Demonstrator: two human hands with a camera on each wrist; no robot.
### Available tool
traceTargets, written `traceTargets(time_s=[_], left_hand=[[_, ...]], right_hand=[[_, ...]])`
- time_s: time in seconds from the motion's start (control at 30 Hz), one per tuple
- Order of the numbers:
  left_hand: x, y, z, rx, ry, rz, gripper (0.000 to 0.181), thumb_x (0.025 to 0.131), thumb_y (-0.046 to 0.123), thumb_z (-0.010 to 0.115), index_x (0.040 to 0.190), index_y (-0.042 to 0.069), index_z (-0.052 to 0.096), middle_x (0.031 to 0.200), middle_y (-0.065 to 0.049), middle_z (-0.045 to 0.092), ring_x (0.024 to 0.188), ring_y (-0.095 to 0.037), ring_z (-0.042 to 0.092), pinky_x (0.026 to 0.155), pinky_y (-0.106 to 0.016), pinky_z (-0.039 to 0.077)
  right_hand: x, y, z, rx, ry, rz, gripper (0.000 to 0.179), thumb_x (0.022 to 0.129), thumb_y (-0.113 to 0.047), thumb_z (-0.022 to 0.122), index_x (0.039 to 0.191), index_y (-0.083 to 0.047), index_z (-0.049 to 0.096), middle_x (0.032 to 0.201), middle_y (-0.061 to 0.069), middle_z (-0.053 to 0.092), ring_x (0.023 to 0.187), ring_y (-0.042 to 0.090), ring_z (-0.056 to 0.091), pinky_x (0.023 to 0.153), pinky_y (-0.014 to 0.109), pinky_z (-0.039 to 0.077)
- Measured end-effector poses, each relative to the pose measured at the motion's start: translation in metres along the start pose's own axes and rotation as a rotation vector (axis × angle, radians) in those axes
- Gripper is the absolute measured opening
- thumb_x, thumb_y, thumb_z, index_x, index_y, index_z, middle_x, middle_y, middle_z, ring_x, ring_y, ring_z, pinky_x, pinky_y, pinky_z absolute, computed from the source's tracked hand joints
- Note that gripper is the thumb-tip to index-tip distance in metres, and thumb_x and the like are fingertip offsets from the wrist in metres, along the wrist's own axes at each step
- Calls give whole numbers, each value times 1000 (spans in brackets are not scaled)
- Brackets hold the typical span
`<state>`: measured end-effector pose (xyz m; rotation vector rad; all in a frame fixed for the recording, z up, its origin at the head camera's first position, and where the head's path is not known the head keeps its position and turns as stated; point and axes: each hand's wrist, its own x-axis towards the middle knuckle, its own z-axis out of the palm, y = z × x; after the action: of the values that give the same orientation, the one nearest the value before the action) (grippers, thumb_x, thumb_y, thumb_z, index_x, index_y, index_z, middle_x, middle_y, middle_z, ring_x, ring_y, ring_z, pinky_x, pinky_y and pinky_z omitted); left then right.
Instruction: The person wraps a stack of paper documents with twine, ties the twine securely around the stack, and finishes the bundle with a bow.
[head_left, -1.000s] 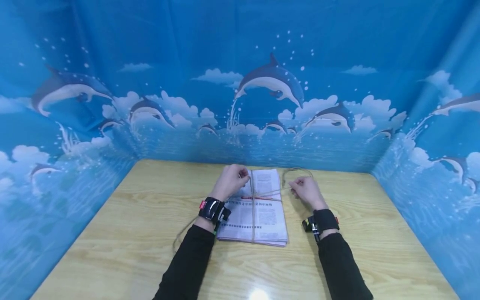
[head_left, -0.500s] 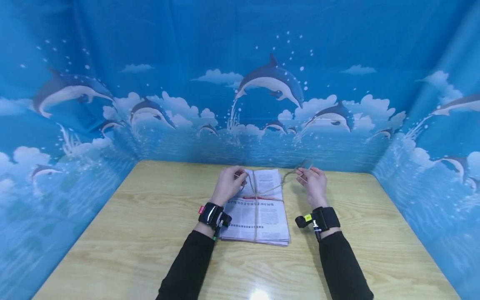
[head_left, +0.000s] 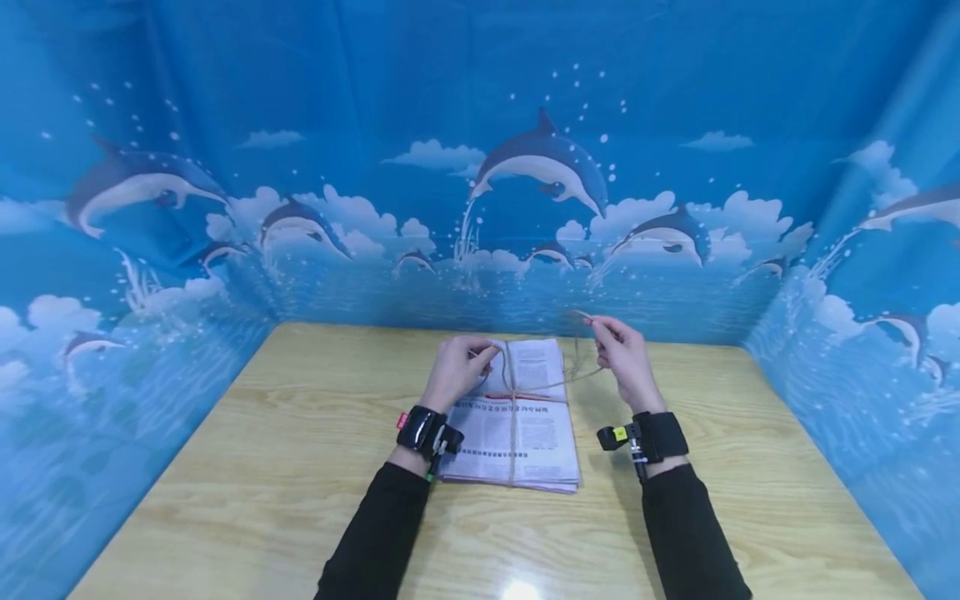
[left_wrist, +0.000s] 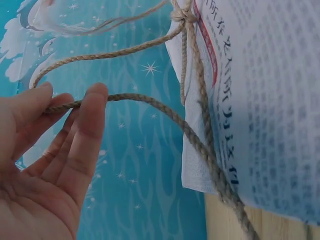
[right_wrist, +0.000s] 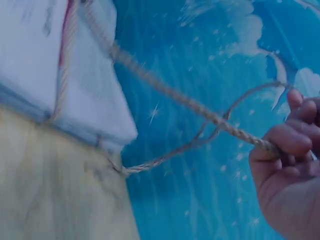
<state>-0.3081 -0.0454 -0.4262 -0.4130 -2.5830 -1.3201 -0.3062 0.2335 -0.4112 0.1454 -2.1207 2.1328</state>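
A stack of newspapers [head_left: 542, 437] lies on the table, with brown twine [head_left: 513, 442] crossed around it. The strands meet at a knot [left_wrist: 184, 16] on top of the papers, clear in the left wrist view. My left hand [head_left: 456, 371], above the stack's far left corner, pinches a bent length of twine between thumb and fingers. To the right of the stack, my right hand [head_left: 628, 362] is raised and grips another strand [right_wrist: 187, 102], its fingers curled round it. That strand runs from the knot to the hand, and a loose loop of twine [right_wrist: 257, 91] hangs alongside.
The wooden table [head_left: 285, 433] ends at a blue curtain [head_left: 360, 292] printed with dolphins, which also runs along both sides. Black bands with small cameras sit on both wrists.
My right hand has risen away from the tabletop, lifting twine so that its end now stands up above the fingers. The left hand has hardly moved and still holds its strand.
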Motion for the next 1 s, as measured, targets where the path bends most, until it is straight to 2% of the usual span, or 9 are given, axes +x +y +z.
traceTargets(time_s=[0.1,0.2,0.3,0.37,0.43,0.53,0.67,0.8,1.0], left_hand=[[0,0,0,6,-13,-2,22,96,32,62,107,19,76,70,4,68,59,-10,60,56,-26,45],[0,-1,1,10,-25,3,23,97,33,62,107,18,76,68,4,67,58,-10,59,55,-26,44],[0,-1,0,15,-33,15,24,97,33,62,106,17,77,66,4,66,57,-11,58,56,-26,43],[0,-2,0,21,-34,26,23,97,33,62,104,17,77,65,4,66,56,-11,58,56,-26,43],[0,-1,0,31,-36,35,22,97,32,62,101,18,78,63,4,65,56,-11,58,56,-27,43],[-1,-2,0,37,-41,34,19,96,32,63,96,20,78,62,5,65,55,-10,58,55,-27,44],[-2,-2,1,39,-43,27,18,96,32,63,91,23,78,60,6,64,55,-10,58,54,-27,43],[-2,-1,1,41,-42,41,20,97,32,62,87,24,77,59,5,63,53,-12,55,52,-28,41],[-2,1,-1,42,-49,44,19,97,30,62,89,23,78,60,4,64,53,-12,55,52,-27,39]], right_hand=[[-1,-6,5,60,-67,-50,39,101,-30,53,128,-3,58,75,-6,49,56,6,35,49,18,30],[-2,-8,10,184,-133,-85,37,101,-27,54,127,-3,59,72,-5,48,57,7,38,50,19,31],[-1,-5,15,305,-180,-70,36,100,-26,55,127,-2,58,72,-4,50,59,7,41,52,19,33],[1,-1,19,300,-182,-28,40,100,-25,56,130,2,55,72,-4,52,61,6,43,53,20,35],[3,6,21,174,-174,27,42,101,-25,55,132,4,53,77,-2,54,66,8,47,55,21,38],[4,18,23,-175,-155,93,38,102,-24,52,131,1,58,93,6,62,80,14,55,64,26,46],[3,31,28,-634,-150,35,29,102,-18,52,122,-4,67,113,16,68,97,25,62,79,38,51],[3,39,32,-885,-168,-78,21,97,-14,59,108,-3,73,107,16,72,96,29,66,85,44,51],[1,45,38,-1067,-251,-71,12,86,-21,74,92,-10,76,93,6,74,86,25,68,77,41,54]])
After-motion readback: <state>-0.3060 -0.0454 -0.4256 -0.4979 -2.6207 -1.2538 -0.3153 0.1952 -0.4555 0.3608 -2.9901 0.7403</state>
